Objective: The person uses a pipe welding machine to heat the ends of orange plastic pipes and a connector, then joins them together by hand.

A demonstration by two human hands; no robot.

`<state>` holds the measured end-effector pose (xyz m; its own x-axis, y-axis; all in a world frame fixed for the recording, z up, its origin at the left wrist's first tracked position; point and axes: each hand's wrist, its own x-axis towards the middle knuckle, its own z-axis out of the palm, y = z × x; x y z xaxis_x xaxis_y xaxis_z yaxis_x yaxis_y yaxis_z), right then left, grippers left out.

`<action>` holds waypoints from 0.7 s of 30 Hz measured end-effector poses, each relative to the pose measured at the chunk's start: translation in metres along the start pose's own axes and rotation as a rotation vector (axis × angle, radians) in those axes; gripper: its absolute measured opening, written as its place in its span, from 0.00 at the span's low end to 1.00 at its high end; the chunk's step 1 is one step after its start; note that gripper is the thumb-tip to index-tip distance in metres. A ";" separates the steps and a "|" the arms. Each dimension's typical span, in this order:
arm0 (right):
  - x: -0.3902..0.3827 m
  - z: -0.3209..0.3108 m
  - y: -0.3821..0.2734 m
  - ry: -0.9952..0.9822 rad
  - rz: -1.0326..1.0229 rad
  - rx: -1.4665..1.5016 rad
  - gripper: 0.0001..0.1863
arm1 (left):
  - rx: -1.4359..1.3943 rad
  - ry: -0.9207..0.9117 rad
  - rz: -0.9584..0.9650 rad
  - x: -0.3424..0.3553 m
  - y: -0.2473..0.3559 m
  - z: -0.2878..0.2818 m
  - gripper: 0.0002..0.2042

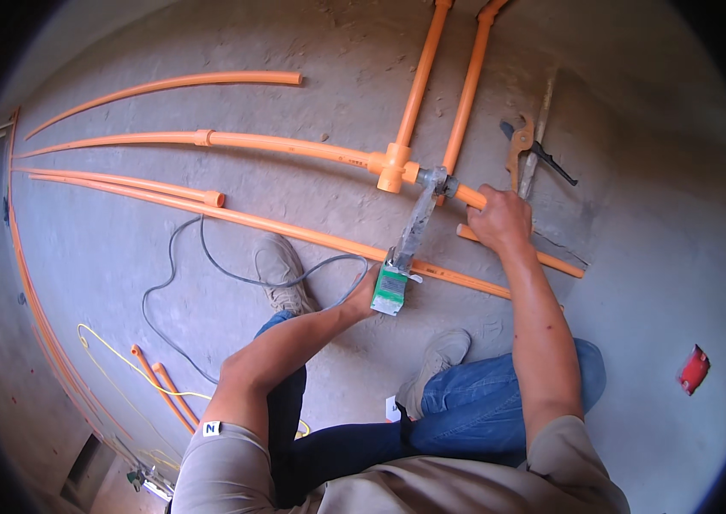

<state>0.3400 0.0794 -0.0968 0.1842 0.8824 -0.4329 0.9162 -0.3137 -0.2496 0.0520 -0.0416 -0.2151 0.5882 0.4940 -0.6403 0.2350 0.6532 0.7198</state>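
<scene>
The person's left hand [364, 293] is closed about the grip of a green-and-grey handheld heating tool with a long, flat metal plate [389, 294], its fingers mostly hidden behind the body, so their exact curl cannot be told. The right hand [502, 221] has its fingers curled snugly round a short orange plastic pipe [469, 196], just right of the tool's dark round metal head [438, 181]. That head sits between the pipe's end and the right-hand outlet of an orange plastic branched fitting [395, 161]; how deeply either is seated on it cannot be made out. As far as can be judged, the joining is partway along: the fitting already carries a long orange pipe with a coupling [286, 146] on its left and a straight orange pipe [422, 79] running away from the person, while the held pipe is not yet joined directly to the outlet. Apparently unjoined are a short orange offcut [558, 263] beyond the right forearm and a curved-looking orange pipe [200, 80] at the far left. An orange-brown pipe cutter with dark handles [516, 147] lies near the right hand, unheld.
</scene>
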 end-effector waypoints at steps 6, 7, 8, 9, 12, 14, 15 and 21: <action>0.003 -0.004 -0.003 -0.081 0.002 -0.061 0.14 | 0.518 0.117 -0.045 0.002 -0.039 0.002 0.24; 0.008 -0.004 -0.020 -0.101 -0.032 -0.067 0.14 | 0.134 0.155 -0.045 -0.001 -0.067 -0.014 0.23; 0.010 -0.003 -0.028 -0.099 -0.052 -0.058 0.14 | -0.258 0.170 -0.033 -0.002 -0.084 -0.022 0.22; 0.008 -0.004 -0.014 -0.091 -0.035 -0.085 0.14 | -0.272 0.142 -0.033 0.006 -0.078 -0.008 0.22; 0.005 -0.013 0.005 -0.091 -0.002 -0.114 0.15 | 0.328 0.127 -0.090 0.021 -0.066 0.010 0.19; 0.017 -0.007 -0.054 -0.103 -0.127 -0.018 0.15 | -0.230 0.211 -0.172 -0.011 -0.118 -0.058 0.32; 0.015 -0.005 -0.036 -0.119 -0.107 -0.071 0.15 | -0.239 0.172 -0.174 -0.005 -0.103 -0.039 0.32; 0.015 -0.003 -0.004 -0.144 -0.077 -0.082 0.15 | 0.658 -0.035 -0.223 -0.026 -0.006 -0.014 0.20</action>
<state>0.3400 0.0950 -0.1001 0.0645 0.8414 -0.5365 0.9528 -0.2118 -0.2176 0.0243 -0.0496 -0.2064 0.4933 0.3631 -0.7905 0.7669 0.2474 0.5922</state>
